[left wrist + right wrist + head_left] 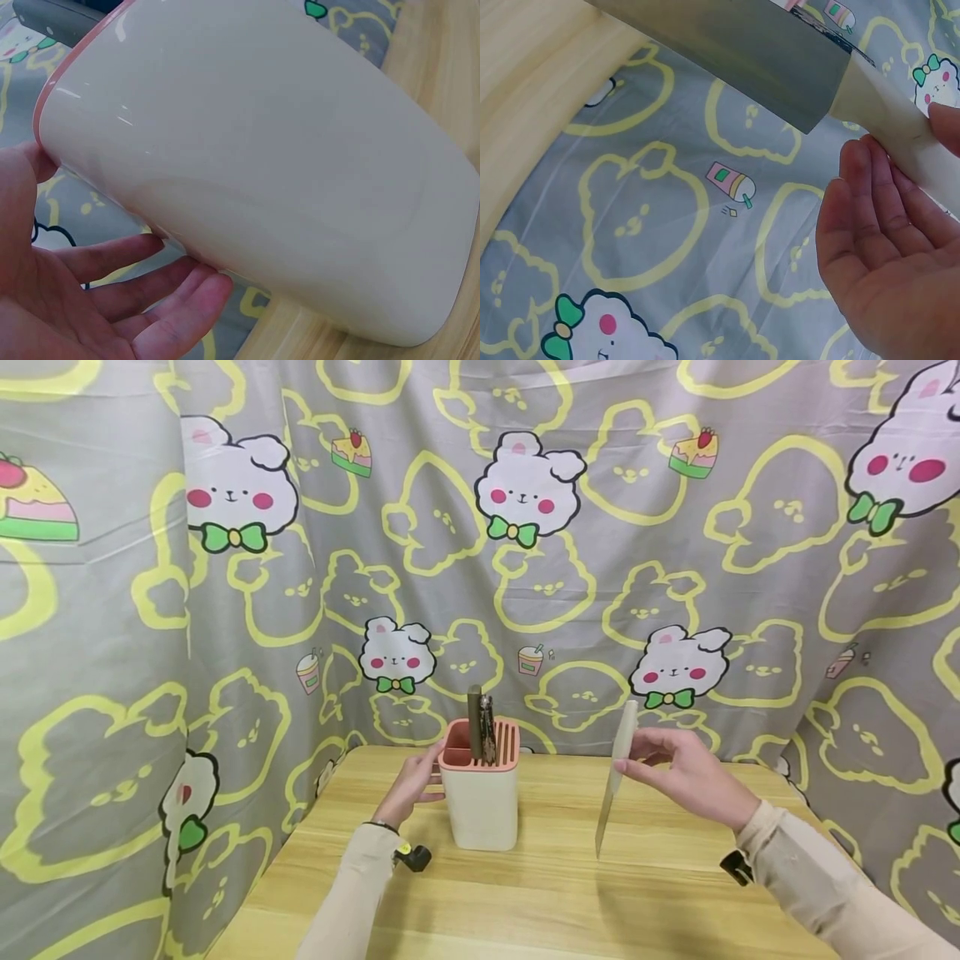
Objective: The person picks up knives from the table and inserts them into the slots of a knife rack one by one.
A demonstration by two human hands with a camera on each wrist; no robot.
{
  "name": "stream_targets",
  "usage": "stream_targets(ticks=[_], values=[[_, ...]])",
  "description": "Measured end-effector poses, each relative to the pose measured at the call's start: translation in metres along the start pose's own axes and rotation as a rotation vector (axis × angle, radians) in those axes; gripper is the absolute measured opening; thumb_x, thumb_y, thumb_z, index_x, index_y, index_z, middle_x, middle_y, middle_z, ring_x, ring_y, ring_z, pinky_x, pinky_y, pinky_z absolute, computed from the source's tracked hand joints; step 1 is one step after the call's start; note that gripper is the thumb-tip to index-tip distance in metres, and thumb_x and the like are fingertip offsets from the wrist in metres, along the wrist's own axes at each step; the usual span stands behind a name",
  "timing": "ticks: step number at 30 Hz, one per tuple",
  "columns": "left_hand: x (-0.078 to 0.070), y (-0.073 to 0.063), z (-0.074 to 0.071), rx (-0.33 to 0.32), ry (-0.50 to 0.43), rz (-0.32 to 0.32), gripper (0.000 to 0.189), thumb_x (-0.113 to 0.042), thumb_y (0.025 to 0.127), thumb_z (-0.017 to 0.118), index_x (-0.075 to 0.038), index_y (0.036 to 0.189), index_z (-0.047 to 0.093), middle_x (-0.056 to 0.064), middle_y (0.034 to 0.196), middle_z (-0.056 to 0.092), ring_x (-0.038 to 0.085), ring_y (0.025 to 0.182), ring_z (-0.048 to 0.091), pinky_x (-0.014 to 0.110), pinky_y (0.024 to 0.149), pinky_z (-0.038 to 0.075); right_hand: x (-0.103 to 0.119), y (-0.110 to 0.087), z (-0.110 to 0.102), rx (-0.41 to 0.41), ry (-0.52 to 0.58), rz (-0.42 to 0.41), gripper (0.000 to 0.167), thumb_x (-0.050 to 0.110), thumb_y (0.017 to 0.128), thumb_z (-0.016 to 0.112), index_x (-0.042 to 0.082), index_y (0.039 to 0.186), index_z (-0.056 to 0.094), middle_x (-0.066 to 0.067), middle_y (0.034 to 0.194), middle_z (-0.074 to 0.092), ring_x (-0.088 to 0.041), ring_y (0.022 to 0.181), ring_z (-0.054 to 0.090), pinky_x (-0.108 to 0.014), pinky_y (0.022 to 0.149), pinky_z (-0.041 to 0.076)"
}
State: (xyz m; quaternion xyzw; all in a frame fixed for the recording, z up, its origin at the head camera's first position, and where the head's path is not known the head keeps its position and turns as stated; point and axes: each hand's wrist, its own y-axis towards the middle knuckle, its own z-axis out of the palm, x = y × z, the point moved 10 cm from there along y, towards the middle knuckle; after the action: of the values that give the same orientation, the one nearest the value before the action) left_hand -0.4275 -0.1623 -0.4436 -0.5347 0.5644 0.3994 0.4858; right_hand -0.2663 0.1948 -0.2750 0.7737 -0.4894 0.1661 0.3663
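My right hand (pixel 686 772) pinches a knife by its pale handle between thumb and fingers. That knife (pixel 735 56) has a broad, cleaver-like blade, which points down over the table to the right of a knife block. The white knife block (pixel 483 810) stands upright with a pink slotted top. My left hand (pixel 408 787) touches its left side, the fingers fairly straight along the wall in the left wrist view. Two handles stick up from the block: an olive-green handle (pixel 475 718) and a dark speckled handle (pixel 488 731). Their lower parts are hidden inside.
A wooden table (pixel 540 902) lies under everything. Behind it and at both sides hangs a grey curtain (pixel 465 577) printed with cartoon animals. A black wrist device (pixel 414 857) sits by the left cuff, another black device (pixel 737 867) by the right.
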Motion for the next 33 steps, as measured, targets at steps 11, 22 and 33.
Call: stream_targets(ticks=[11, 22, 33], values=[[0.0, 0.001, -0.001, 0.002, -0.011, -0.005, 0.08, -0.072, 0.097, 0.051, -0.005, 0.137, 0.064, 0.019, 0.133, 0.068, 0.035, 0.12, 0.069, 0.049, 0.09, 0.063, 0.006, 0.021, -0.005, -0.033, 0.014, 0.0, 0.021, 0.029, 0.096, 0.076, 0.012, 0.109, 0.075, -0.001, 0.096, 0.078, -0.009, 0.086, 0.071, -0.024, 0.079, 0.059], [-0.002, -0.002, 0.002, 0.025, -0.012, 0.006, 0.08, -0.072, 0.097, 0.051, -0.005, 0.139, 0.062, 0.021, 0.136, 0.067, 0.039, 0.125, 0.066, 0.055, 0.097, 0.059, 0.021, 0.039, -0.01, -0.048, 0.039, -0.007, 0.024, 0.027, 0.095, 0.076, 0.008, 0.111, 0.076, -0.006, 0.099, 0.079, -0.013, 0.087, 0.072, -0.024, 0.076, 0.058], [-0.003, -0.002, 0.001, 0.027, -0.009, 0.019, 0.078, -0.071, 0.099, 0.049, -0.005, 0.138, 0.063, 0.021, 0.136, 0.067, 0.038, 0.124, 0.066, 0.053, 0.096, 0.061, 0.031, 0.057, -0.014, -0.05, 0.053, -0.034, 0.024, 0.026, 0.095, 0.076, 0.008, 0.111, 0.076, -0.008, 0.1, 0.079, -0.012, 0.087, 0.072, -0.022, 0.078, 0.058]])
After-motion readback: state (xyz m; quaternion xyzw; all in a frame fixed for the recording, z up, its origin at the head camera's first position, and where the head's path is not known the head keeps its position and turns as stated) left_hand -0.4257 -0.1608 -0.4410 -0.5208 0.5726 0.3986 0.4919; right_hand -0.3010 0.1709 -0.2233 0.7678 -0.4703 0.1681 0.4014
